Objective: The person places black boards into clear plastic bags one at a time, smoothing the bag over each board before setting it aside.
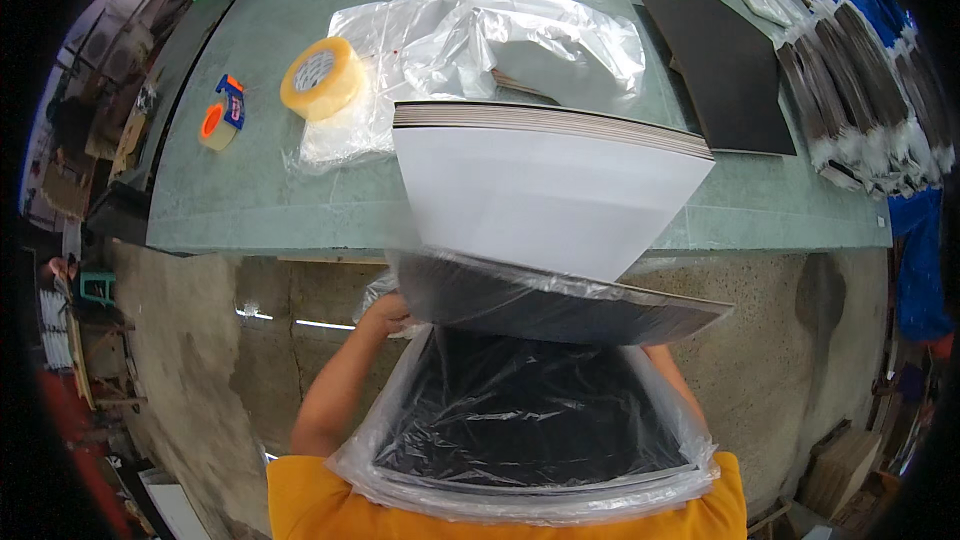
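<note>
A clear plastic bag (362, 450) with a black board (530, 405) in it rests against my front. Just beyond it, a thick stack of white boards (545, 195) stands tilted at the table's near edge. A dark, plastic-covered flap (560, 302), blurred on its left side, crosses between the stack and the bag. Beside the flap's left end, my left hand (388, 314) is closed on crumpled clear plastic of the bag; its fingertips are partly hidden. My right forearm (676, 382) goes up behind the bag's right side, and the hand there is hidden by the flap and bag.
On the green table (250, 200) lie a large tape roll (322, 78), a tape dispenser (222, 115) and loose clear plastic bags (400, 30). Dark boards (735, 80) sit at the right, near several wrapped bundles (860, 90). A green stool (97, 287) stands far left.
</note>
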Tool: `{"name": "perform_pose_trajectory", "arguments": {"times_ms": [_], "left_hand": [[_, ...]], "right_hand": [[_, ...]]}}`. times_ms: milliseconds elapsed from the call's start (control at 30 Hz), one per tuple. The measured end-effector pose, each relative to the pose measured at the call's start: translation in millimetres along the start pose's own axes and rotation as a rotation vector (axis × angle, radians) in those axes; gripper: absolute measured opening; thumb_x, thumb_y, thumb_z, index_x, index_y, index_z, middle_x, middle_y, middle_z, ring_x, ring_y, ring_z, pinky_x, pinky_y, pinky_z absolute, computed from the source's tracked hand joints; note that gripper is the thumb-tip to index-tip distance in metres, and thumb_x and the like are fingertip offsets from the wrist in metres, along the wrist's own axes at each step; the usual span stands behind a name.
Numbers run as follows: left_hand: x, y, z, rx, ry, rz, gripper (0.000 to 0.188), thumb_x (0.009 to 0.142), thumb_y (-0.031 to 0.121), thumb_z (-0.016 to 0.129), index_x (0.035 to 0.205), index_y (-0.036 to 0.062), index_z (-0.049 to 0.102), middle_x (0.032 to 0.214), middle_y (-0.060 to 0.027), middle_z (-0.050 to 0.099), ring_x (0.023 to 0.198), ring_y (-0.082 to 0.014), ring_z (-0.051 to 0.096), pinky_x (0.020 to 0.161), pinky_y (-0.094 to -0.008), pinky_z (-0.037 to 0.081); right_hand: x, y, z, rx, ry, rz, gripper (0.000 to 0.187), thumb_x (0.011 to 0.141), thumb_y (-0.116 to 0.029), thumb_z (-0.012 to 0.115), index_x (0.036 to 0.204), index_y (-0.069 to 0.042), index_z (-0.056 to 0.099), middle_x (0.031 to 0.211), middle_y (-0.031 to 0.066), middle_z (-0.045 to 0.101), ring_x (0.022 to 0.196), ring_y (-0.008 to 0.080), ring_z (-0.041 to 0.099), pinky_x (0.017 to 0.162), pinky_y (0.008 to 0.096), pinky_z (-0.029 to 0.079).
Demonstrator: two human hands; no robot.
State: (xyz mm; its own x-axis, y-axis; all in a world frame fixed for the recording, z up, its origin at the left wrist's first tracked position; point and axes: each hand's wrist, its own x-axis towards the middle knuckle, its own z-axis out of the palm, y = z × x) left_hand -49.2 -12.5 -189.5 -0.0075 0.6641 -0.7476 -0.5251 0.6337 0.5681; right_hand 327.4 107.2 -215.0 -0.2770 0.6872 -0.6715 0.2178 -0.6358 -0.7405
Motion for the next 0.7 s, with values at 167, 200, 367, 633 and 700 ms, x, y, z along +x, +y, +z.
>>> {"name": "perform_pose_trajectory", "arguments": {"times_ms": [167,200,367,633,700], "left_hand": [[20.3,-12.2,-17.4,1.132,0.036,0.739,0.035,0.075,0.016,0.056,0.105,-0.0013,0.052,0.099,-0.0122,0.059,0.089,-0.0177,0.055,0.072,-0.0306,0.044],[21.5,-13.2,-21.0,1.356,0.048,0.884,0.034,0.076,0.017,0.056,0.105,-0.0009,0.052,0.1,-0.0123,0.058,0.092,-0.0184,0.054,0.074,-0.0314,0.044],[-102.2,125.7,54.3,0.813,-0.175,0.581,0.03,0.08,0.022,0.051,0.096,-0.0024,0.058,0.083,-0.0124,0.059,0.067,-0.0181,0.055,0.058,-0.0267,0.043],[-110.1,89.1,114.3,1.02,-1.138,0.205,0.032,0.081,0.026,0.055,0.104,0.0042,0.054,0.07,-0.0057,0.052,0.06,-0.0143,0.047,0.054,-0.0266,0.038],[-64.8,44.4,102.9,1.088,-0.756,0.255,0.021,0.077,0.022,0.059,0.092,0.007,0.058,0.077,-0.0074,0.059,0.066,-0.0142,0.05,0.062,-0.0277,0.041]], "right_hand": [[6.5,-22.6,5.7,-0.568,0.163,-0.312,0.026,0.076,-0.022,0.057,0.087,0.001,0.056,0.078,0.0083,0.057,0.071,0.0154,0.055,0.062,0.0265,0.043],[-2.1,-37.3,1.7,-0.614,0.118,-0.374,0.026,0.077,-0.023,0.056,0.087,0.001,0.056,0.078,0.0087,0.058,0.071,0.0159,0.055,0.063,0.0271,0.043],[-64.1,-117.8,-12.5,-0.29,-0.148,-0.543,0.03,0.081,-0.028,0.052,0.087,0.002,0.057,0.083,0.0126,0.059,0.073,0.0205,0.057,0.069,0.0322,0.044],[-109.2,-131.1,54.1,-0.543,-1.319,-0.601,0.045,0.086,-0.04,0.04,0.117,-0.008,0.047,0.126,0.0165,0.037,0.119,0.0277,0.031,0.098,0.0382,0.022],[-79.2,-87.4,57.8,-0.751,-1.087,-0.493,0.047,0.086,-0.039,0.04,0.124,-0.011,0.04,0.133,0.016,0.027,0.124,0.0278,0.022,0.101,0.0385,0.017]]}}
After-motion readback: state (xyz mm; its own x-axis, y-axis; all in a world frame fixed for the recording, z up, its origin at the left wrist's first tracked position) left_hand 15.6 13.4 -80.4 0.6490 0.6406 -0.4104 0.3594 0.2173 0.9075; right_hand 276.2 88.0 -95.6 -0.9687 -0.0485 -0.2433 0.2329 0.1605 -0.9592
